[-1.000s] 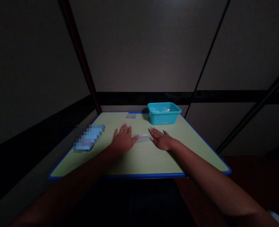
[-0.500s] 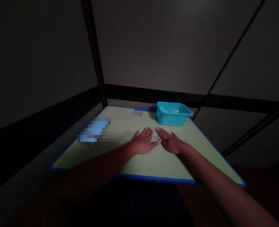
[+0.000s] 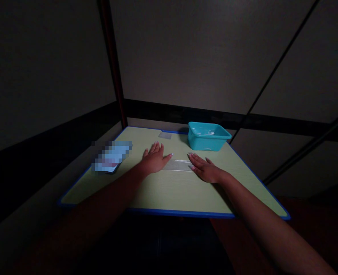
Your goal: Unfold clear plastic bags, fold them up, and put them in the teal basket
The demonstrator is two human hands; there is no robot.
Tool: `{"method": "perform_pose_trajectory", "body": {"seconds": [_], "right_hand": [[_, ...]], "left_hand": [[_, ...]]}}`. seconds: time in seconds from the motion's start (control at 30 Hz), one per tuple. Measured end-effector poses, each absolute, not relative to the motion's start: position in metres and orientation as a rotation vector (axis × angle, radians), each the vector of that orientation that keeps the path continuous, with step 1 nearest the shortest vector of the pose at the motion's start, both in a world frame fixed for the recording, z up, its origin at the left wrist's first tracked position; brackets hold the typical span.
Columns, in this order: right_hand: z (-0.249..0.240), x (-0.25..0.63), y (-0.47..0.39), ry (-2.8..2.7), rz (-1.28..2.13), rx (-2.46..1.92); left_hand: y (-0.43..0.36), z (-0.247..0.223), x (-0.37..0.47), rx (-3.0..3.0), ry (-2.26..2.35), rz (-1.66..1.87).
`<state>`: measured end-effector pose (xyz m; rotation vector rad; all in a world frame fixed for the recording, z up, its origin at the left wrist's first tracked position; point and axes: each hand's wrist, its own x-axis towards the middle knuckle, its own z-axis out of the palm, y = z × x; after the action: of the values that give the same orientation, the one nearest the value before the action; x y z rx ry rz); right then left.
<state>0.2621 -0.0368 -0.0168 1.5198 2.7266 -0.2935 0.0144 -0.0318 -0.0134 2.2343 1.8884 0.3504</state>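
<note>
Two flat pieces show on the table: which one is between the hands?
The clear strip, between the left hand and right hand. The other, a greyish patch, is far back on the table, beyond both hands.

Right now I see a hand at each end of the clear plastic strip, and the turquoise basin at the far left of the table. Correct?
Not quite: the head view shows the turquoise basin at the far right of the table. The left hand and right hand are at opposite ends of the clear plastic strip.
</note>
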Motion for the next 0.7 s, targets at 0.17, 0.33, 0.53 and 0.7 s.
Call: {"method": "perform_pose_trajectory", "body": {"seconds": [0.17,0.33,0.53,0.7], "right_hand": [[-0.012,0.266,-0.033,2.968,-0.19,1.659],[-0.009,0.275,-0.021,3.009,0.106,1.881],[-0.012,0.29,-0.01,2.845,0.064,2.054],[-0.016,0.291,-0.005,2.802,-0.047,2.121]], "left_hand": [[-0.031,-0.012,0.013,2.375,1.621,0.548],[-0.034,-0.014,0.012,2.533,1.292,0.477],[-0.025,-0.013,0.003,2.542,1.342,0.611],[-0.014,-0.01,-0.006,2.521,1.391,0.896]]}}
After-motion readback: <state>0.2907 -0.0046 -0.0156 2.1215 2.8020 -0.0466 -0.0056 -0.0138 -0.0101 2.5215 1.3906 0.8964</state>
